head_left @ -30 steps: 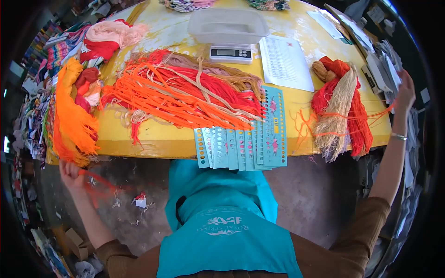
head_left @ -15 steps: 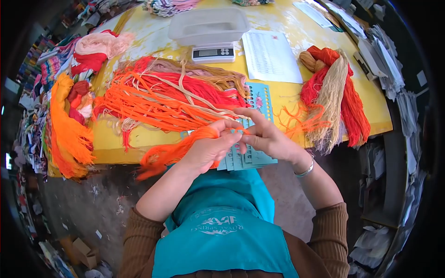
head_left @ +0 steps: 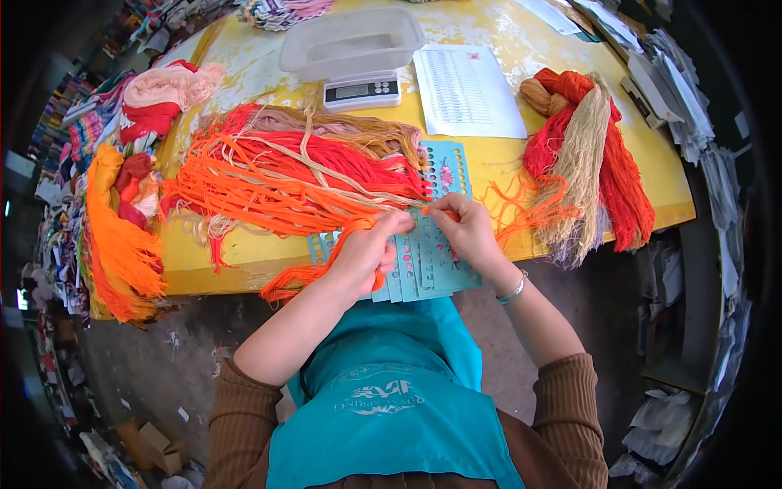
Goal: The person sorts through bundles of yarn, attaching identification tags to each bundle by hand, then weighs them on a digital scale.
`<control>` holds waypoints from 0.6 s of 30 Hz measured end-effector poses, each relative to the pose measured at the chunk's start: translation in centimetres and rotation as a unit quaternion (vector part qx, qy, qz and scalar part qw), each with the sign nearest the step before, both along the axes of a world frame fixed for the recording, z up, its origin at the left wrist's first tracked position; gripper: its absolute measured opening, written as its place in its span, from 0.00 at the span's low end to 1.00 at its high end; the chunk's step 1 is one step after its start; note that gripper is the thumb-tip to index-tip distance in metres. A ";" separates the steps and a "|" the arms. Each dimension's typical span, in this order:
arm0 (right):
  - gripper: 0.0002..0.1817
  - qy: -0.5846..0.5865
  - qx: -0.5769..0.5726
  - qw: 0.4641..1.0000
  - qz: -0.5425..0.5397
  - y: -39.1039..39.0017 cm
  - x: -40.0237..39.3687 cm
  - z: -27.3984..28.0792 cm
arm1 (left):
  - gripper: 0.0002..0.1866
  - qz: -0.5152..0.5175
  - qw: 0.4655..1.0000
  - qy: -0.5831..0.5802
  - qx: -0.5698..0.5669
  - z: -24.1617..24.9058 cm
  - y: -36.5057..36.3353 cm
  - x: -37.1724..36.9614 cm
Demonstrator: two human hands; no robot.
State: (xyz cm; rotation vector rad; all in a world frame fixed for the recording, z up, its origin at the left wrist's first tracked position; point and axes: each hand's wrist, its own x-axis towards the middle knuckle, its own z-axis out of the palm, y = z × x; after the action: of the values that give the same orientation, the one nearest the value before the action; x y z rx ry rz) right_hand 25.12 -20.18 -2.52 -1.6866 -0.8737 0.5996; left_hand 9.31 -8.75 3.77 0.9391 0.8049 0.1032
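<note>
My left hand [head_left: 368, 254] is closed round a bundle of orange embroidery thread [head_left: 300, 277], whose loose end droops over the table's front edge. My right hand [head_left: 471, 232] pinches an orange strand near the holes of a light-blue card. Beneath both hands, several overlapping light-blue thread cards [head_left: 436, 273] with punched holes and flower pictures lie fanned out. Long orange, red, beige and brown threads [head_left: 301, 167] spread leftward from the cards' holed edge. What my left fingertips grip exactly is hidden by the hand.
Behind the threads, a clear plastic tub [head_left: 350, 45] rests on a digital scale [head_left: 362, 91], beside a printed sheet [head_left: 468, 90]. Red, beige and orange skeins [head_left: 586, 163] hang over the right edge. An orange skein [head_left: 118, 236] hangs at the left of the yellow table [head_left: 208, 265].
My hands have moved apart from each other. The right hand has drawn back to the cards' holes in a pinch, and the loose orange bundle has been pulled in toward my left hand.
</note>
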 end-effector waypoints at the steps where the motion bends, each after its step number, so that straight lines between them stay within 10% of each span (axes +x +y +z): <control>1: 0.08 0.002 0.001 1.000 0.001 0.0 -0.1 0.3 | 0.19 0.010 1.000 0.009 -0.016 0.0 -0.4 0.2; 18: 0.06 0.000 -0.020 1.000 -0.021 -0.6 -0.6 2.0 | 0.13 -0.069 0.984 0.047 0.158 -3.7 -1.1 2.2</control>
State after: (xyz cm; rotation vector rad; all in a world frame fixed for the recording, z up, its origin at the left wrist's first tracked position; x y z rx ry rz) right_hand 24.56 -20.77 -0.52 -1.7355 -0.8288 0.5924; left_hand 11.47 -9.90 0.04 1.3041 0.8226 0.0674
